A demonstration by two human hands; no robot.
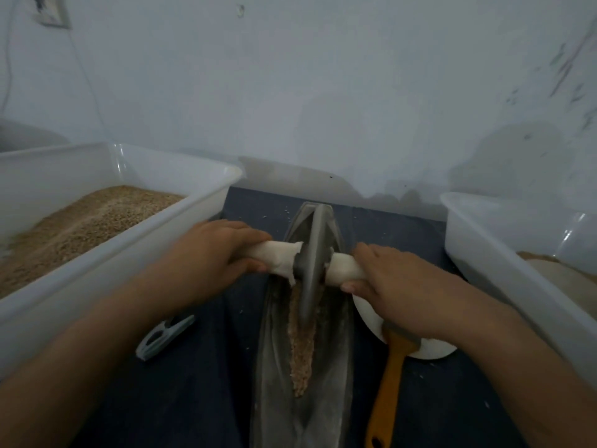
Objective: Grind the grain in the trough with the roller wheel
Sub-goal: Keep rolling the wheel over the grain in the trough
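A long grey metal trough [274, 376] runs from the near edge toward the wall on a dark mat. A strip of brown crushed grain [302, 347] lies along its groove. The grey roller wheel [311, 266] stands upright in the groove in the far half of the trough. Its axle handles are wrapped in white cloth. My left hand [213, 250] grips the left handle [277, 257]. My right hand [394, 279] grips the right handle [344, 268]. Both forearms reach in from the bottom corners.
A white tub [181, 221] full of brown grain stands on the left. Another white tub [504, 273] is on the right. A brush with an orange handle [387, 392] lies on a white dish [433, 349] beside the trough. A grey clip [164, 336] rests at left.
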